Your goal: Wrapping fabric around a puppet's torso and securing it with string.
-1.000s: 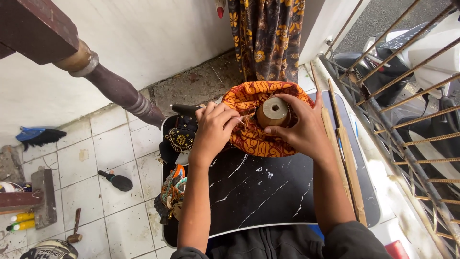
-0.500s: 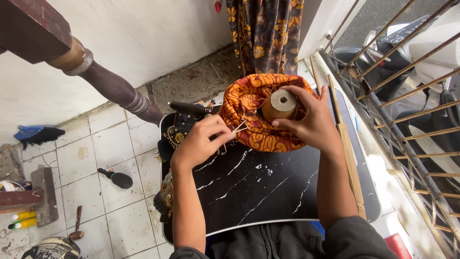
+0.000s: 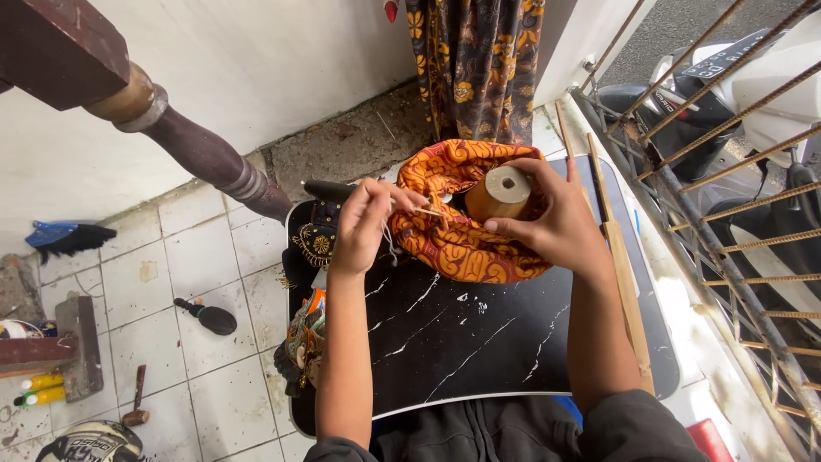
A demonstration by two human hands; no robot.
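Observation:
My right hand grips a tan spool of thread held just above a bunched orange patterned cloth. That cloth lies at the far side of a black marble-look tabletop. My left hand is to the left of the spool, fingers pinched on a thin pale strand that runs toward the cloth. Both forearms reach out over the tabletop.
Thin wooden sticks lie along the table's right edge beside a metal railing. A patterned curtain hangs behind. A dark ornamented piece sits at the table's left edge. A small mallet, bottles and a helmet are on the tiled floor.
My left hand has drawn away from the spool to the left, pulling the strand out. The right hand has kept the spool over the cloth.

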